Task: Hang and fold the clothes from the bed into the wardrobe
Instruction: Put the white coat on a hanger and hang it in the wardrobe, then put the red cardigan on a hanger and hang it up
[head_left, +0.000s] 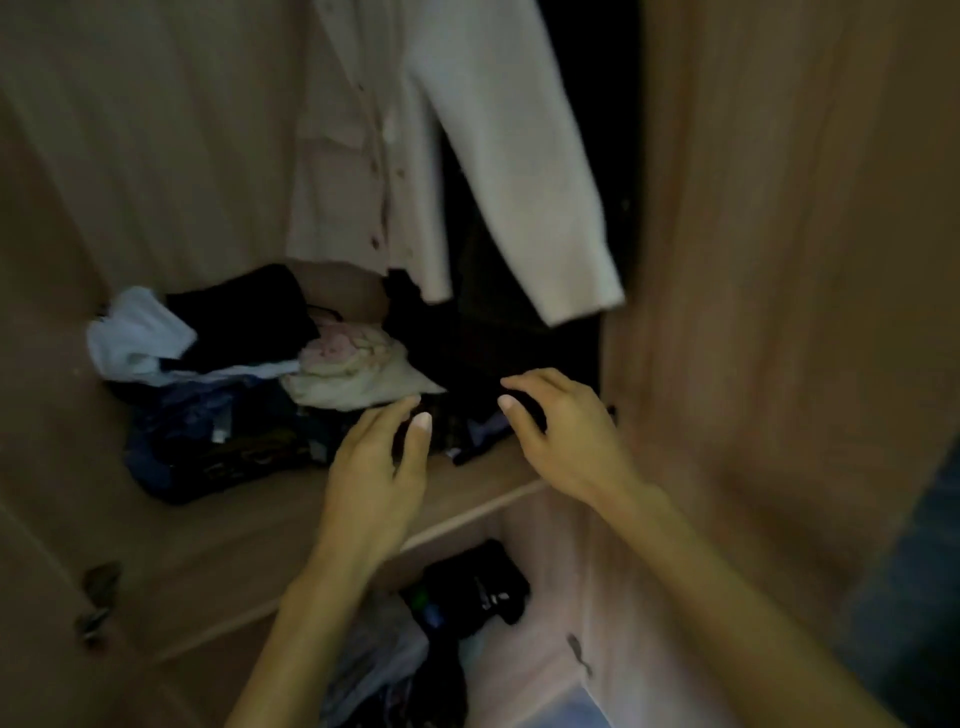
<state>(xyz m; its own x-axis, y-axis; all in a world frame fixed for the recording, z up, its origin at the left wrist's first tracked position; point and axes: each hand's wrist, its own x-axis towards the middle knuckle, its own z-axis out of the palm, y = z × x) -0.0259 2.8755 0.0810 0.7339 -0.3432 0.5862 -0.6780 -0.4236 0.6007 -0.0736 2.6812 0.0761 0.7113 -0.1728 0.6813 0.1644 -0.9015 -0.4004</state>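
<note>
Over the wardrobe (753, 260) shelf (280, 525), a person's left hand (374, 467) and right hand (566, 436) hover with fingers loosely spread, both released and holding nothing, just above a dark garment (467, 426) lying at the shelf's right end. A jumbled pile of clothes (234, 395) fills the shelf's left side, and a pale buttoned shirt (415, 156) hangs above the shelf.

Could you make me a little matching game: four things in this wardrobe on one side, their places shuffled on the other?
1 buttoned shirt
2 white cloth
3 black bundle
4 dark garment

a between left hand and right hand
b hanging above the shelf
c below the shelf
d left end of shelf pile

Pairs: 1-b, 2-d, 3-c, 4-a
</note>
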